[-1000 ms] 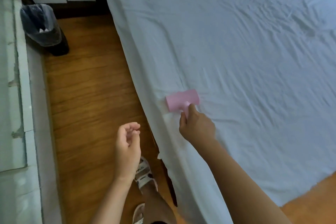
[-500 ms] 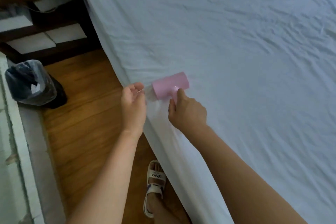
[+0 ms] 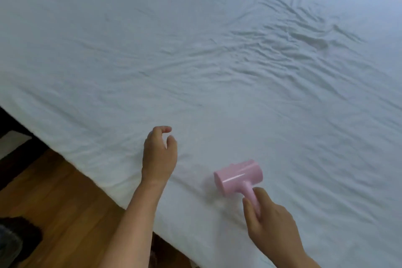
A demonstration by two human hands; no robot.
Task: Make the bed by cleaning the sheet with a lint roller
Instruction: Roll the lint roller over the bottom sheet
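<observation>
Left hand (image 3: 159, 156) is hovering over the near edge of the sheet (image 3: 195, 61), fingers loosely curled, holding nothing. Moving right, the pink lint roller (image 3: 238, 175) is sitting on the sheet, right hand (image 3: 269, 224) wrapping its short handle, the natural grip. It is looking light, rigid, smooth plastic; the sheet soft, wrinkling. Any lint is proving too fine to spot, and motion blur is softening the roller.

Lint roller on a white bed sheet

The right hand (image 3: 268, 222) grips the handle of a pink lint roller (image 3: 238, 176) resting on a wrinkled white sheet (image 3: 195, 50). The left hand (image 3: 159, 154) hovers nearby, fingers loosely curled. Wooden floor (image 3: 65, 202) lies lower left.
</observation>
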